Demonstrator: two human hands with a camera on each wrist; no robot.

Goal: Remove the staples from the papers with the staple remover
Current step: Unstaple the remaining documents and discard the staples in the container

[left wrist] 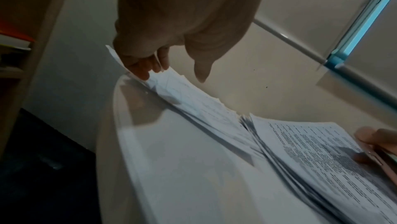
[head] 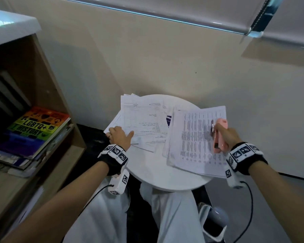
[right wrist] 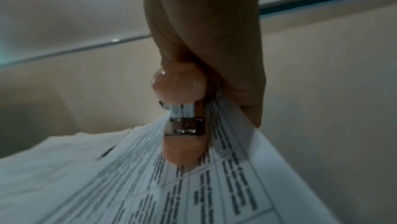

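- Right hand (head: 224,133), at the right of the head frame just above the wristband, has its fingers wrapped round a pink staple remover (head: 220,135) and holds it over the printed sheets; in the right wrist view the tool's (right wrist: 182,120) metal end sits right over a page of table text.
- Left hand (head: 118,135), left of centre in the frame, lies on the other papers with fingers mostly straight and the thumb stretched out to the right; the left wrist view shows its fingertips (left wrist: 139,69) touching the corner of the sheets at the desk's rim.
- Both wrists wear black bands with black-and-white square markers, and a white camera block hangs under each.
- Light trousers fill the bottom centre of the frame, under the near edge of the round white desk (head: 165,179).
- On the right half of the desk lies a thick stack of printed tables (head: 195,142), its near corner jutting past the rim.
- On the left half a looser pile of forms (head: 142,120) fans out, reaching the far edge of the desk.
- At the left of the frame stands a wooden shelf (head: 42,79), with a rainbow-coloured book (head: 33,130) on top of a stack inside it.
- Beyond the desk is a plain cream wall, with a roller blind (head: 218,18) along the top of the frame.
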